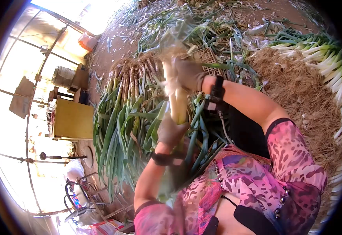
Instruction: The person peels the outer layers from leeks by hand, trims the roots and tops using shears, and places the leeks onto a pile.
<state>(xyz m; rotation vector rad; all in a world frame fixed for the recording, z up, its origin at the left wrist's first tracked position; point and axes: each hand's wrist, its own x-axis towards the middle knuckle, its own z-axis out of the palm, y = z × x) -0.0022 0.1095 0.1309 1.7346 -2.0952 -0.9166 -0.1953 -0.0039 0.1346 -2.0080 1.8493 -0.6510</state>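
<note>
My gloved left hand (171, 131) is closed around the lower white part of a few thick green onions (177, 103), held upright in front of my body. My gloved right hand (190, 74), smeared by motion, is closed at their upper white part, near the blurred roots. Loose pale skin hangs beside the stalks there. Just left of my hands lies a pile of unpeeled green onions (120, 102), with brown, dirty root ends away from me and green leaves toward me.
Rows of clean white green onions (335, 70) curve along the right, beside a mass of cut-looking brown roots (300, 86). Leaf scraps (202, 27) litter the ground ahead. A plastic crate (207, 58) sits behind my right hand. At left stand a yellow cabinet (73, 119) and metal-framed chair (81, 194).
</note>
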